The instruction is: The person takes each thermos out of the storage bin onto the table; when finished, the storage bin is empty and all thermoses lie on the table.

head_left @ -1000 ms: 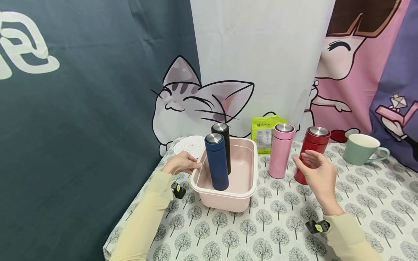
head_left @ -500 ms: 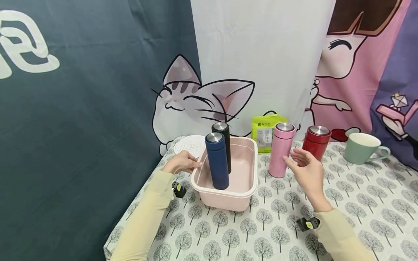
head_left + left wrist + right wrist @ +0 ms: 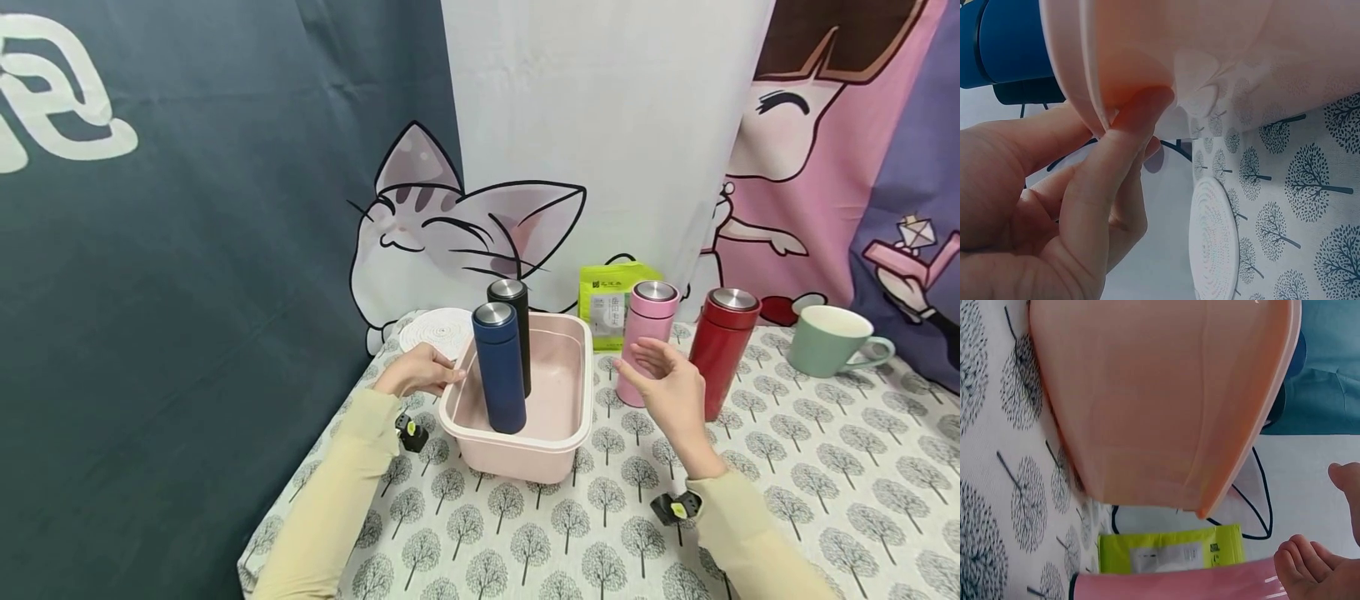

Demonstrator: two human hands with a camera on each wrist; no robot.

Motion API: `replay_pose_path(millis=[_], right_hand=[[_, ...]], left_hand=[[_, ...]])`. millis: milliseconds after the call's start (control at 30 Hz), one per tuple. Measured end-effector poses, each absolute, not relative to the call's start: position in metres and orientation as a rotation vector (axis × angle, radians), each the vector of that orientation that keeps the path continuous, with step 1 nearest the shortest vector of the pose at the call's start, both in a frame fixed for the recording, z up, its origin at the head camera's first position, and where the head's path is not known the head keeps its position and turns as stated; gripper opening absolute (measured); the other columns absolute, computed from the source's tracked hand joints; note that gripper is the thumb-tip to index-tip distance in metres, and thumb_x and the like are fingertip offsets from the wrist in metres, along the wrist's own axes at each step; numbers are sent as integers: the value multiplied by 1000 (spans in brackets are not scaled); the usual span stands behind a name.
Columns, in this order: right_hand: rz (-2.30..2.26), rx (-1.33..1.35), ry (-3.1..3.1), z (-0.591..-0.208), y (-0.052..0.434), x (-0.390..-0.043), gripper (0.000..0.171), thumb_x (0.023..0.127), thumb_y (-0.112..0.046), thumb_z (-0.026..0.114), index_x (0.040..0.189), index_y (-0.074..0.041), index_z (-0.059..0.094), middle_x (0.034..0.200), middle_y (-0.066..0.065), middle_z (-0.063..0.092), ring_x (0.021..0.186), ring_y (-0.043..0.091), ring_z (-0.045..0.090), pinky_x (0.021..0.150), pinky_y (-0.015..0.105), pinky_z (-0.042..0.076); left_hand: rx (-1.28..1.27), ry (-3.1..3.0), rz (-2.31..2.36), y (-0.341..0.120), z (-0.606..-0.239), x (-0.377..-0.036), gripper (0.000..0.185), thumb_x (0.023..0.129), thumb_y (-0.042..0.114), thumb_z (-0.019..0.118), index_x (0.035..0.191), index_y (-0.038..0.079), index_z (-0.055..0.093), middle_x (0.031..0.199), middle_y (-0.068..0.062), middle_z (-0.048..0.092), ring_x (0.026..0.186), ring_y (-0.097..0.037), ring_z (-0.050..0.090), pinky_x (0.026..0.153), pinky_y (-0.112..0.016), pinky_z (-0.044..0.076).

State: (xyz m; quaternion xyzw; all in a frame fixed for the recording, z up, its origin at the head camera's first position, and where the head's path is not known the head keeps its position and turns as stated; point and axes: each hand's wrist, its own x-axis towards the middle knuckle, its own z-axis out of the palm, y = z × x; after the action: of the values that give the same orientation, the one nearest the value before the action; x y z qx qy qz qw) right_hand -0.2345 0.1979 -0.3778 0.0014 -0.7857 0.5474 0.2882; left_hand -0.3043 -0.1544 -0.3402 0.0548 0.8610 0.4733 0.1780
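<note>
My left hand [image 3: 421, 372] pinches the left rim of a pale pink plastic basin [image 3: 517, 458]; the left wrist view shows the rim [image 3: 1089, 69] between thumb and fingers. Inside the basin, toward its left, stand a dark blue thermos [image 3: 500, 375] and, behind it, a black thermos [image 3: 521, 333] that is partly hidden. My right hand [image 3: 672, 400] hovers in front of a pink thermos [image 3: 649, 321], thumb and fingers apart with nothing between them. It covers part of that thermos. Just to the right, a red thermos [image 3: 722, 358] stands upright.
A lime-green packet [image 3: 607, 304] stands behind the pink thermos. At the right back is a green mug [image 3: 828, 342]. A round white woven mat [image 3: 437, 331] lies behind my left hand. The tree-print tablecloth [image 3: 570, 533] ends at the left table edge; curtains hang behind.
My right hand has moved left, from in front of the red thermos to in front of the pink one. The left hand, basin and thermoses have stayed put.
</note>
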Motion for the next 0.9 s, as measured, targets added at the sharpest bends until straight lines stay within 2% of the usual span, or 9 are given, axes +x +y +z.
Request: replay_pose_path(millis=[67,233,467,900], right_hand=[[1480,30,-2096,-377,194,-236,49,80,-20,83,122,-2,64,116,14,70,105,21,68,88,13,55],[1537,78,-2107,-377,187,-240,52,81,-22,82,124,-1,62,119,17,69,104,11,66,90,15,54],[1573,125,-2140,-379,175,-247,57,81,-23,82,127,1,59,123,18,67,113,30,64,94,18,54],[1676,250,-2154,-372,156,-255,60,80,-13,82,129,7,56,124,25,64,118,36,61,99,27,52]], left_hand=[[155,2433,1341,-154,-340,-304,30,92,11,69,110,-12,66,95,-21,73,73,-18,70,77,-34,63],[154,2433,1345,-153,-339,-304,30,91,11,69,110,-13,65,95,-21,72,73,-18,70,76,-34,63],[152,2444,1335,-153,-337,-304,33,91,13,70,111,-13,64,96,-22,72,74,-19,71,77,-34,63],[141,2424,1368,-155,-340,-305,35,91,11,70,115,-13,62,98,-23,72,73,-18,71,77,-34,63]])
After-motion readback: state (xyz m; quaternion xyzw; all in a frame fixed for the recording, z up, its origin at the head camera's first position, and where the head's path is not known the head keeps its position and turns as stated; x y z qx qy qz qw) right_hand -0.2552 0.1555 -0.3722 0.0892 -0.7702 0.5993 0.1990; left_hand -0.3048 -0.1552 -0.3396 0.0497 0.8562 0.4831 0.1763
